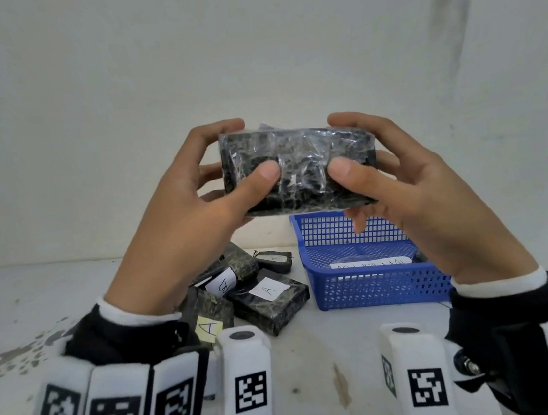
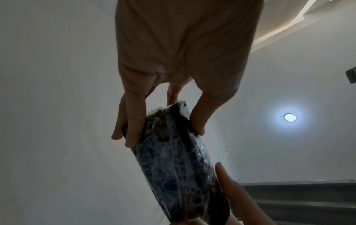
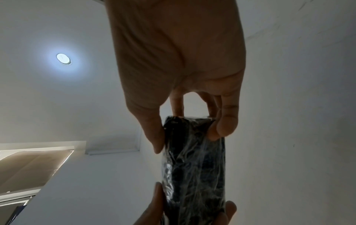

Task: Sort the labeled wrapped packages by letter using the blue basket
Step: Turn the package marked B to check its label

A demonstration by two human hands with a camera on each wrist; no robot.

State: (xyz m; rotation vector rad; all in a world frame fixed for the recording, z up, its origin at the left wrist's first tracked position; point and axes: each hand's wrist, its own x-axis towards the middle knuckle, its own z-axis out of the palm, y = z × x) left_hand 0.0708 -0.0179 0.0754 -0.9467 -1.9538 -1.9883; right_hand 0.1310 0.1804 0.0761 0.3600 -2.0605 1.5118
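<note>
Both hands hold one dark package (image 1: 299, 168) wrapped in clear film, raised high above the table. My left hand (image 1: 192, 196) grips its left end, thumb on the near face, fingers behind. My right hand (image 1: 396, 175) grips the right end the same way. No label shows on the side facing me. The left wrist view shows the package (image 2: 173, 159) pinched between thumb and fingers; the right wrist view shows the package (image 3: 194, 164) held likewise. The blue basket (image 1: 372, 288) stands below on the right with a white paper strip (image 1: 371, 263) in it.
A heap of several dark wrapped packages lies on the white table (image 1: 19, 307) left of the basket: one with a white A label (image 1: 269, 290), one with a yellow A label (image 1: 210, 328), one marked B (image 1: 223, 284). A white wall stands close behind.
</note>
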